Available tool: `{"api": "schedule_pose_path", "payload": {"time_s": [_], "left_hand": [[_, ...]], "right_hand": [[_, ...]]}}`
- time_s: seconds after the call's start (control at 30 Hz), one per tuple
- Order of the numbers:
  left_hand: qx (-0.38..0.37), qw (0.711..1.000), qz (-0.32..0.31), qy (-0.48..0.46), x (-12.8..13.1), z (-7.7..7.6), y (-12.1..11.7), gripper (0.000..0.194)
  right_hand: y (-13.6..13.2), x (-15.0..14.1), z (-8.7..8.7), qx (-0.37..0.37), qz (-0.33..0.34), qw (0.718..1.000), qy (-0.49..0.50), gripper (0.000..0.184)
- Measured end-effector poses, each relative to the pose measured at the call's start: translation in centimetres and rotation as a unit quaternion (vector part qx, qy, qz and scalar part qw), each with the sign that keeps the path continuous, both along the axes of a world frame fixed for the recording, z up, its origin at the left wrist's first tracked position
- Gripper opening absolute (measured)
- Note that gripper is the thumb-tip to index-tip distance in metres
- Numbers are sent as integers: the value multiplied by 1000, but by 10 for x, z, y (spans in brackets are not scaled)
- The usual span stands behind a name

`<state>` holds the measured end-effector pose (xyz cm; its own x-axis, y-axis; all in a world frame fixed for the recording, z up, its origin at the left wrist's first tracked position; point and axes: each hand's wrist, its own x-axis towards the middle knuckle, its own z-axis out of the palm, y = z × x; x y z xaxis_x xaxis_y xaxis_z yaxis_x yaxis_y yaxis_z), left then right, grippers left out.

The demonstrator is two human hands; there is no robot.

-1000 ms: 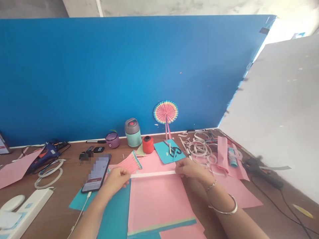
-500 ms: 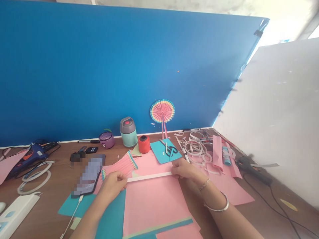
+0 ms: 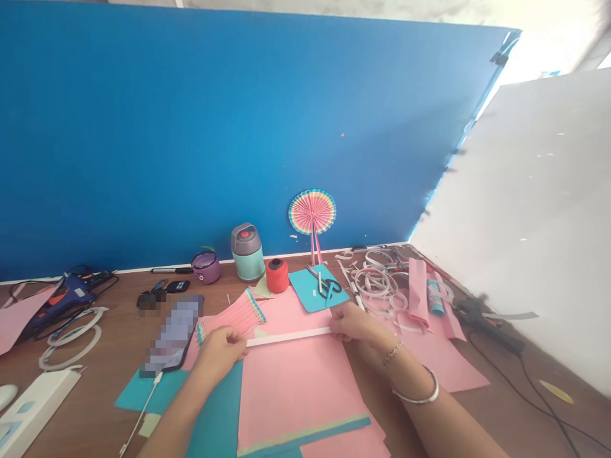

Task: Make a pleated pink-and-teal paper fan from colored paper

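Between my hands a narrow white strip (image 3: 289, 337) is stretched straight along the far edge of a pink paper sheet (image 3: 296, 388). My left hand (image 3: 223, 348) pinches its left end, and my right hand (image 3: 352, 323) pinches the right end. Yellow and teal bands cross the near part of the pink sheet. Beyond my left hand lies a pleated pink paper piece (image 3: 233, 313) with coloured edges. Past my right hand, black-handled scissors (image 3: 329, 289) rest on a teal paper square (image 3: 305, 283).
A round paper fan (image 3: 312, 213) leans on the blue partition. Along the back stand a thread spool (image 3: 277, 277), a teal jar (image 3: 248, 261) and a purple cup (image 3: 206, 267). Coiled white strips (image 3: 375, 283) and a glue gun (image 3: 487, 324) lie right; a phone (image 3: 174, 334) and power strip (image 3: 41, 404) lie left.
The camera view has shifted very slightly. Both hands keep hold of the white strip, which stays at about the same place on the pink sheet.
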<state>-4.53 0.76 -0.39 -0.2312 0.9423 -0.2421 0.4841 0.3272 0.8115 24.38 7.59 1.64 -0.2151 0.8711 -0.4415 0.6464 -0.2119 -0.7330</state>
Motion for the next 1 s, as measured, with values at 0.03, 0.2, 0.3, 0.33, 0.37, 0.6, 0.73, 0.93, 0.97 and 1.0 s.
{"api": "schedule_pose_path", "payload": {"time_s": [0.03,0.2,0.3,0.33,0.37,0.6,0.73,0.93,0.97,1.0], "left_hand": [[1,1000,-7,24,0,-1,0,10],[2,996,-18,87,0,1,-1,10],[2,994,-14,104,2,2,0,9],[1,994,-15,108,2,3,0,9],[0,994,-15,111,3,3,0,9],[-2,991,-18,132,7,7,0,11],[2,989,-13,146,9,10,-1,12],[8,990,-9,144,10,8,-3,11],[13,990,-9,138,10,7,-4,12],[19,991,-9,131,9,6,-4,12]], "right_hand": [[0,0,0,3,-2,1000,-4,11],[0,3,-7,42,0,999,-26,10],[1,4,-9,45,7,999,-30,10],[1,4,-10,46,8,998,-33,10],[1,4,-10,49,7,998,-39,11],[2,3,-12,67,16,995,-78,12],[1,2,-9,70,25,993,-87,12],[0,3,-8,79,33,991,-104,15],[0,3,-9,80,34,990,-109,14],[1,4,-10,81,35,990,-115,14]]}}
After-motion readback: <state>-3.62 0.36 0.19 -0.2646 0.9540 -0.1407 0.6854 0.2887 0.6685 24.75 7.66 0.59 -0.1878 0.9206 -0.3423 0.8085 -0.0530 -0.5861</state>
